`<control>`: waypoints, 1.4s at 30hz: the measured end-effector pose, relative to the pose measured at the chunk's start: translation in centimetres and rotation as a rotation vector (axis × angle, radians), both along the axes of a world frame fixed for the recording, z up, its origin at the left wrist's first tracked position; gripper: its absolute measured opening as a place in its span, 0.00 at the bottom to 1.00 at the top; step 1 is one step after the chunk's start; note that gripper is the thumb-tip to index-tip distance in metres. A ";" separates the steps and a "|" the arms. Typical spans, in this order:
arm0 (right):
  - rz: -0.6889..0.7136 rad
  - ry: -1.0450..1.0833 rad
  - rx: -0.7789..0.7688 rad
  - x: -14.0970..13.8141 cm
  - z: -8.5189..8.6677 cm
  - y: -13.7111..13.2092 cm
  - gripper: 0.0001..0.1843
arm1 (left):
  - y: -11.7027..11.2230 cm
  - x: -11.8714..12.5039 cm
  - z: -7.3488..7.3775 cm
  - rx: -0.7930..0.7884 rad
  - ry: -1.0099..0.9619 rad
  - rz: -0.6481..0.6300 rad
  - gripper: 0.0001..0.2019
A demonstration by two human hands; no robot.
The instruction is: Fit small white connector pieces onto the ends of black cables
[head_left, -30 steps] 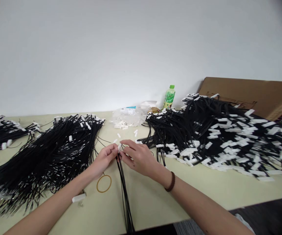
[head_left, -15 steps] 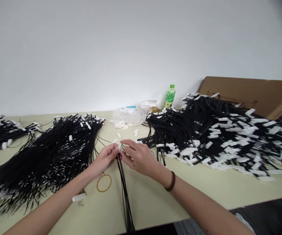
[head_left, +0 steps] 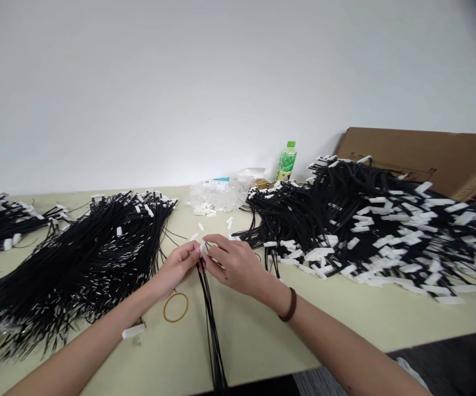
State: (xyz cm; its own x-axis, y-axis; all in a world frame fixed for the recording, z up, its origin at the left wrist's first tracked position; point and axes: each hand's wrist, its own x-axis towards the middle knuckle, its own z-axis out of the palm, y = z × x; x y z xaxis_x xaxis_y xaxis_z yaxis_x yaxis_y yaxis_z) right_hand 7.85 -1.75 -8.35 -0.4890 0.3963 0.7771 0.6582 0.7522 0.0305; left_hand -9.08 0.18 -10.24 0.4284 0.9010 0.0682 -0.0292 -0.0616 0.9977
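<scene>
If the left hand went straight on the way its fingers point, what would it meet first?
Most likely the right hand, just past the small white piece at the tip of the left hand. Depth there is hard to judge from this view.

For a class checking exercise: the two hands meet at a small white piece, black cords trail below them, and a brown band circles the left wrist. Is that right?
Not quite: the head view shows the brown band circling the right wrist, not the left. The left hand and right hand meet at a small white piece, with black cords trailing below.
</scene>
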 end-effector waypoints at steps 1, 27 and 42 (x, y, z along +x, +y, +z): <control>-0.001 0.000 0.000 0.0 0.0 0.0 0.08 | 0.0 0.0 0.0 -0.007 0.005 0.005 0.13; 0.007 -0.014 0.005 0.0 0.2 -0.1 0.08 | -0.1 0.0 0.2 -0.025 -0.017 0.027 0.13; 0.045 -0.015 -0.001 0.4 0.2 0.3 0.10 | 0.1 -0.5 0.3 0.027 -0.011 0.007 0.14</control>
State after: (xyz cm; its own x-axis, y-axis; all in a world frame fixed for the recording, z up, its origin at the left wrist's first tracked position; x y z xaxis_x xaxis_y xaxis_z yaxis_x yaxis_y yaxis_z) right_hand 8.29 -1.47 -8.14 -0.5180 0.3742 0.7692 0.6229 0.7813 0.0394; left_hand -9.53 0.28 -9.95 0.4213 0.9017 0.0970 -0.0394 -0.0886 0.9953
